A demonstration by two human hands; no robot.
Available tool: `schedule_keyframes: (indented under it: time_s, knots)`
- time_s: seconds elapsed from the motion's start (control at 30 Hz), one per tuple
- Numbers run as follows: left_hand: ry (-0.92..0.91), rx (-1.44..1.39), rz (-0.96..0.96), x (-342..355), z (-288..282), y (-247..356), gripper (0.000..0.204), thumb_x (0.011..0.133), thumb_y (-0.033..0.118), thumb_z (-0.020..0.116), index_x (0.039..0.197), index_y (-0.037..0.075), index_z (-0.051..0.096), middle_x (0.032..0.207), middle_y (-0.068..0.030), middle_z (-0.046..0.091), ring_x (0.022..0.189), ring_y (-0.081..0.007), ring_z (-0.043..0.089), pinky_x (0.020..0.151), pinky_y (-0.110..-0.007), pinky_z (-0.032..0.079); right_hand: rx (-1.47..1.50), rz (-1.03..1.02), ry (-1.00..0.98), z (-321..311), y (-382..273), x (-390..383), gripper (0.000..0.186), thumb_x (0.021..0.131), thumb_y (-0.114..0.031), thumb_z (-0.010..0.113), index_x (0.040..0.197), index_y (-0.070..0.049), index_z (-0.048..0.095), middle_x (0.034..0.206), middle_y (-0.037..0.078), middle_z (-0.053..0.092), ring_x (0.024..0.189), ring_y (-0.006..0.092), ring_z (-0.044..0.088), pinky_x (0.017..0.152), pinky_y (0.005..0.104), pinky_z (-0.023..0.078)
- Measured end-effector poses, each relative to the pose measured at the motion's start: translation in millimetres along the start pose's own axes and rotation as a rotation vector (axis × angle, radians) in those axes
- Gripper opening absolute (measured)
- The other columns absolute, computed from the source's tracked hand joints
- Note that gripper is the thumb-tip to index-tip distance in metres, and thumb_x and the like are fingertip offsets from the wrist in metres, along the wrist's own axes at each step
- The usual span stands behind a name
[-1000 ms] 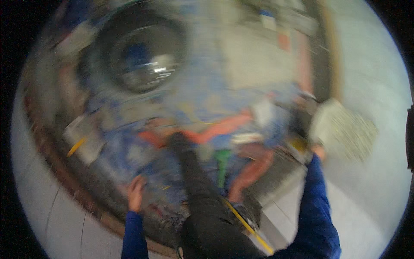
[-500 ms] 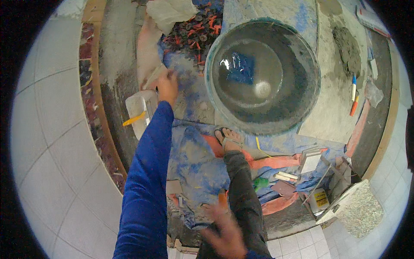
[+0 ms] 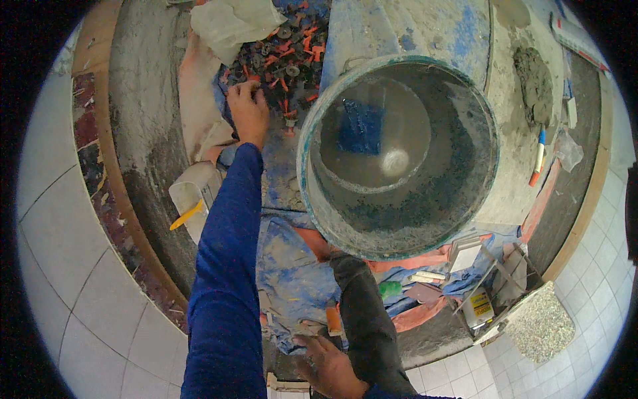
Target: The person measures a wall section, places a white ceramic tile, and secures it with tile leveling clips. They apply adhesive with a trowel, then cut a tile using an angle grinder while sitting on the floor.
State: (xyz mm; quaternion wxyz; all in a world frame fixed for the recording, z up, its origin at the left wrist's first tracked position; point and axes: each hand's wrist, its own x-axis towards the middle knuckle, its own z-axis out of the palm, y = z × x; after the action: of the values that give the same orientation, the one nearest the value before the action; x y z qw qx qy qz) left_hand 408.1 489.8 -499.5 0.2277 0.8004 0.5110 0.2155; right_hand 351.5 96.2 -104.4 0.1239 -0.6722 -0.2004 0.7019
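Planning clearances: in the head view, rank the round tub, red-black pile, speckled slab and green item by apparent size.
1. Round tub
2. Red-black pile
3. Speckled slab
4. Green item

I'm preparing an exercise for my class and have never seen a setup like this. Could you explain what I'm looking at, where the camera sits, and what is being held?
There is no machine here: a person works with two bare hands. The camera is worn on the person's head and looks down; its wide lens bends straight edges.

The left hand, with its blue sleeve, reaches to the edge of a pile of small black and orange pieces. Whether it grips one cannot be made out. The right hand is low, near the person's leg, with nothing visible in it.

Dusty blue sheeting covers part of the floor. On the work area stand a big round tub of water and a pale container. A grey heap lies to the right.
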Motion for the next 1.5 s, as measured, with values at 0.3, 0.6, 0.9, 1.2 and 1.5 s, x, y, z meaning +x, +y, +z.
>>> schedule_keyframes:
  time_s: [0.3, 0.6, 0.9, 1.2, 1.5]
  knots:
    - [0.037, -0.997, -0.835, -72, -109, 98, 0.038, 0.094, 0.011, 0.076, 0.126, -0.004, 0.061, 0.122, -0.0123, 0.064, 0.111, -0.0211, 0.063, 0.095, -0.035, 0.053, 0.264, -0.182, 0.361, -30, -29, 17, 0.031, 0.093, -0.017, 0.072, 0.119, -0.002, 0.066, 0.106, 0.014, 0.068, 0.098, 0.0284, 0.068, 0.079, 0.0364, 0.056]
    - [-0.098, -1.441, -0.863, -268, -421, 248, 0.03, 0.102, 0.007, 0.064, 0.128, -0.006, 0.056, 0.12, -0.0102, 0.064, 0.115, -0.0231, 0.062, 0.104, -0.041, 0.053, 1.102, -1.63, -0.18, -48, -234, -209, 0.037, 0.086, -0.028, 0.086, 0.113, -0.007, 0.073, 0.104, 0.005, 0.069, 0.088, 0.0214, 0.064, 0.073, 0.0325, 0.05]
    - [-0.055, -1.33, -0.823, -525, -735, 380, 0.03, 0.102, 0.014, 0.067, 0.127, 0.0, 0.058, 0.116, -0.0099, 0.065, 0.109, -0.0229, 0.064, 0.095, -0.037, 0.053, 0.73, -1.563, -0.991, 149, -232, -577, 0.051, 0.073, -0.038, 0.095, 0.108, -0.008, 0.073, 0.1, 0.0, 0.071, 0.08, 0.0117, 0.061, 0.067, 0.0263, 0.046]
    - [0.494, -0.886, -0.596, -744, -992, 471, 0.024, 0.102, 0.018, 0.069, 0.118, 0.0, 0.066, 0.102, -0.0057, 0.069, 0.088, -0.0125, 0.068, 0.079, -0.029, 0.056, -1.034, -2.001, -0.246, 353, -170, -626, 0.04, 0.078, -0.025, 0.083, 0.115, -0.012, 0.074, 0.104, 0.007, 0.07, 0.088, 0.0287, 0.066, 0.075, 0.0405, 0.054]
    - [1.191, -1.182, -0.556, -832, -1060, 519, 0.035, 0.106, 0.028, 0.063, 0.123, -0.003, 0.063, 0.099, -0.0067, 0.07, 0.083, -0.0163, 0.069, 0.071, -0.032, 0.058, -0.795, -1.876, -1.186, 459, -163, -675, 0.016, 0.094, -0.017, 0.072, 0.105, -0.005, 0.07, 0.091, 0.015, 0.07, 0.076, 0.0371, 0.07, 0.064, 0.0445, 0.055]
